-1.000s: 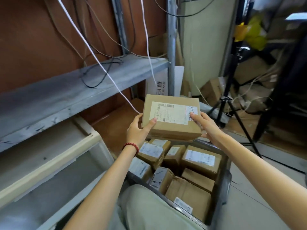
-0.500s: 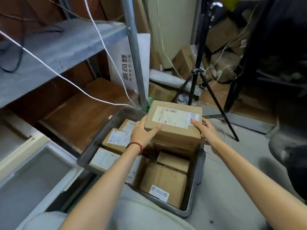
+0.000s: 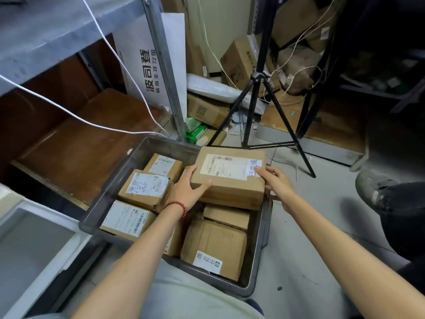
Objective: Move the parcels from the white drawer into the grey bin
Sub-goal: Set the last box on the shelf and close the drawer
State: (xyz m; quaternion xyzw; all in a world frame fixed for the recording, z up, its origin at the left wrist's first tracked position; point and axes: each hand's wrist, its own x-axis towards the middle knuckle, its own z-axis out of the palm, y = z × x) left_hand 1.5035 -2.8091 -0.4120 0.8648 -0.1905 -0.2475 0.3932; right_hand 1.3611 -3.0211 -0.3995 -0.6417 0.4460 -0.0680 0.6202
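- You grip the labelled parcel [image 3: 230,178] by its two ends, left hand [image 3: 186,192] and right hand [image 3: 276,187] opposed, probably because it is too wide for one hand.
- Each thumb lies on the top face. The right thumb [image 3: 259,171] covers part of the label, and the other fingers wrap the sides.
- The parcel sits level between your fingers, over the far right corner of the grey bin [image 3: 264,238]. This suits setting it flat on the parcels stacked just below your fingers.
- Whether its underside already touches that stack is hidden.
- The white drawer [image 3: 34,249] lies well left of your left fingers and is cut off by the frame, so its contents cannot be judged.
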